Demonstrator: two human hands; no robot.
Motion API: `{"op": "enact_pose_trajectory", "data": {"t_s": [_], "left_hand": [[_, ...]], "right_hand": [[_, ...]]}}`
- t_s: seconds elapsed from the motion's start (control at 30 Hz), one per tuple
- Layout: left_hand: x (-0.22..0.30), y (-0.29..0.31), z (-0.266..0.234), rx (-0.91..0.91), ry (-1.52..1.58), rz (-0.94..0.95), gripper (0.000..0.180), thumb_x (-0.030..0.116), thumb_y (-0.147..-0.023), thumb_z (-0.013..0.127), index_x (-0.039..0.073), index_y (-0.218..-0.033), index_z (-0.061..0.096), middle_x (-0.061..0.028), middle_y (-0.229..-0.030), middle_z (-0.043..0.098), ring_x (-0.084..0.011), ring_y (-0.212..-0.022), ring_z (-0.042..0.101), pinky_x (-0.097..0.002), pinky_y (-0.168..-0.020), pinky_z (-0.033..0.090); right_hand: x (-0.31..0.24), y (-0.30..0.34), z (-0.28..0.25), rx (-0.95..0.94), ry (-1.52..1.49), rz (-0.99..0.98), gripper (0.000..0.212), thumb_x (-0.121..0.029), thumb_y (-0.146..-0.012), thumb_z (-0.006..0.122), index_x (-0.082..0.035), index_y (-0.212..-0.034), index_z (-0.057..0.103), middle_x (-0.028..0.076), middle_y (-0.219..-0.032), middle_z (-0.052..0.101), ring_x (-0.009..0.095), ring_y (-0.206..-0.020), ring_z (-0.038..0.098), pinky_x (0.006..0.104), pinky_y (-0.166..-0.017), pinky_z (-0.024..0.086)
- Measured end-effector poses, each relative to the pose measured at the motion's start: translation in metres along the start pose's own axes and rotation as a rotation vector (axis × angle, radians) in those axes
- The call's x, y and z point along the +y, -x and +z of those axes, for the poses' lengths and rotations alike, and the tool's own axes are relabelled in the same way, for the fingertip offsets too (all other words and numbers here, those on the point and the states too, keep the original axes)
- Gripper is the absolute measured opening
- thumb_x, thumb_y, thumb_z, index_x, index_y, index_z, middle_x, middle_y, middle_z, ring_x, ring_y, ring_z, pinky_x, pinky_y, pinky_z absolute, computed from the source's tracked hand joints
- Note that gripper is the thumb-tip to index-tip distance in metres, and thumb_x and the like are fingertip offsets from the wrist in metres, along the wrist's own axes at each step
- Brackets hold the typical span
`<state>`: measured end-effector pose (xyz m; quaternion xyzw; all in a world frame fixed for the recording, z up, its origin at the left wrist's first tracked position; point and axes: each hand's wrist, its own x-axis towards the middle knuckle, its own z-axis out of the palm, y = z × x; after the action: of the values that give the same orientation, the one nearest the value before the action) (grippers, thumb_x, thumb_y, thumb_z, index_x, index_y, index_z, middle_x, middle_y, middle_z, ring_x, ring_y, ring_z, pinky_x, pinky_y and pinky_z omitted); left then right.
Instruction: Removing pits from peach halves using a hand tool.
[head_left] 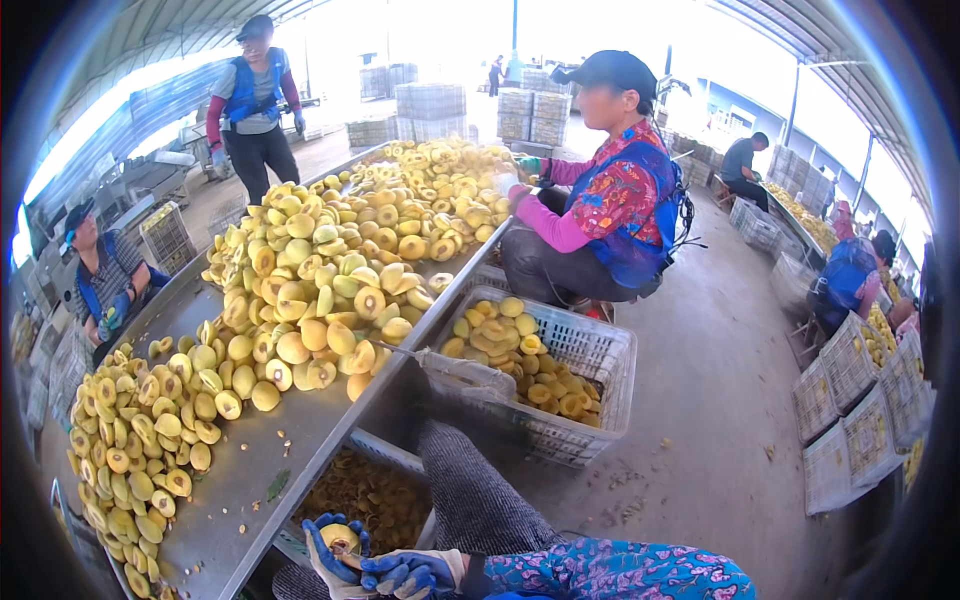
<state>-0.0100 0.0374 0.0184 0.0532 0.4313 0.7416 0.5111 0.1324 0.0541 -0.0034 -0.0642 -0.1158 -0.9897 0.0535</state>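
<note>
Close to the lower edge, my gloved left hand [330, 562] is closed around a yellow stone fruit [339, 540] with its cut face turned up. My right hand [415, 572], in a blue-and-white glove, is beside it with curled fingers near the fruit. Whatever those fingers may grip is hidden. Just beyond both hands, below the table rim, a crate [425, 532] holds brownish pits or scraps [370, 500]. The long metal table [255, 465] to the left carries a big heap of halved yellow fruit [300, 290].
A white plastic crate [610, 410] with fruit halves stands right of the table, a whitish cloth-like piece [465, 375] at its near corner. One co-worker [625, 200] sits at the table's right side; others [255, 100] are across it. Stacked crates [850, 420] line the right.
</note>
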Motion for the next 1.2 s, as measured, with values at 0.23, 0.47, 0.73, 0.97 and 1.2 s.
{"op": "enact_pose_trajectory", "data": {"t_s": [0.23,0.47,0.73,0.97,1.2], "left_hand": [[-0.006,-0.042,-0.078,-0.172,0.198,0.176,0.029,0.035,-0.093,0.052,0.007,-0.095,0.057,-0.0053,-0.086,0.058,-0.0191,-0.079,0.057,-0.0336,-0.072,0.05],[0.102,0.047,-0.092,0.436,-0.103,0.689,0.028,0.026,-0.09,0.059,0.001,-0.102,0.062,-0.0059,-0.089,0.065,-0.0177,-0.075,0.062,-0.0298,-0.068,0.051],[0.161,0.018,-0.082,0.609,-1.09,0.682,0.032,0.004,-0.082,0.064,-0.003,-0.113,0.059,-0.0097,-0.105,0.064,-0.0158,-0.095,0.06,-0.028,-0.086,0.047],[0.137,-0.164,0.097,0.098,-1.89,0.778,0.041,0.034,-0.082,0.063,0.003,-0.109,0.061,-0.0175,-0.103,0.063,-0.0328,-0.098,0.059,-0.0383,-0.087,0.046],[0.083,-0.254,0.108,0.078,-2.197,0.575,0.051,0.03,-0.077,0.064,0.01,-0.122,0.05,-0.0185,-0.122,0.05,-0.0389,-0.107,0.054,-0.044,-0.093,0.043]], "right_hand": [[0.003,0.01,0.025,0.032,0.071,0.016,0.029,-0.027,-0.099,0.038,0.0,-0.096,0.048,-0.008,-0.053,0.036,0.002,-0.035,0.035,0.0175,-0.032,0.027],[-0.04,0.01,0.023,0.801,1.447,-0.146,0.032,-0.03,-0.091,0.051,0.001,-0.096,0.055,0.008,-0.071,0.058,0.021,-0.056,0.056,0.0321,-0.052,0.045],[-0.046,0.0,-0.016,0.984,2.295,0.051,0.029,-0.023,-0.09,0.047,0.004,-0.098,0.051,0.024,-0.089,0.064,0.038,-0.086,0.062,0.0464,-0.074,0.047],[-0.062,0.026,-0.061,0.791,2.317,0.106,0.024,-0.02,-0.083,0.053,0.002,-0.093,0.053,0.023,-0.088,0.062,0.038,-0.086,0.06,0.0462,-0.073,0.046],[-0.082,0.027,-0.017,1.03,1.823,0.242,0.044,-0.031,-0.088,0.053,0.002,-0.115,0.049,0.028,-0.096,0.061,0.04,-0.097,0.059,0.0436,-0.081,0.044]]}}
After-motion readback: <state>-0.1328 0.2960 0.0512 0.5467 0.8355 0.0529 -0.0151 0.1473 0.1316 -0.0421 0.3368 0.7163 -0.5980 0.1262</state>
